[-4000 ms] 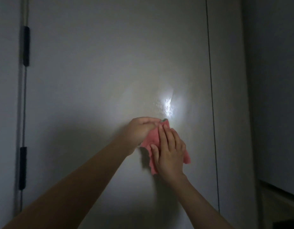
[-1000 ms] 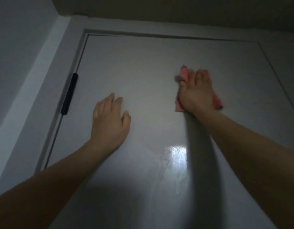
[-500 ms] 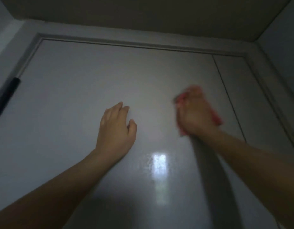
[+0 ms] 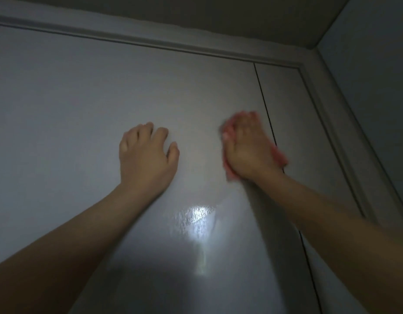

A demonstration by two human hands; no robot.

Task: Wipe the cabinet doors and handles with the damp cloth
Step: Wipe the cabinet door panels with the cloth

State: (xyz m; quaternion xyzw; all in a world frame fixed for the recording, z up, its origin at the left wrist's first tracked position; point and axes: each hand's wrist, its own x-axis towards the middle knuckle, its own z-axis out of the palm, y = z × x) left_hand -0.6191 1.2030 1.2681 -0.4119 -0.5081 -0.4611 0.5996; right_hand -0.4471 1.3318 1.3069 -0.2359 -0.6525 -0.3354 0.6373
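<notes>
no text, label, brand, number or sign could be read anywhere on the dim surfaces shown.

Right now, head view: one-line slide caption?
Right hand presses a pink cloth flat on the upper cabinet door; the bare left hand braces beside it.

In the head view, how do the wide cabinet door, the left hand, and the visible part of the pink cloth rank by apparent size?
1. wide cabinet door, by far the largest.
2. left hand.
3. pink cloth: only its edges show around the right hand pressing it, so its true size is unsure.
</notes>
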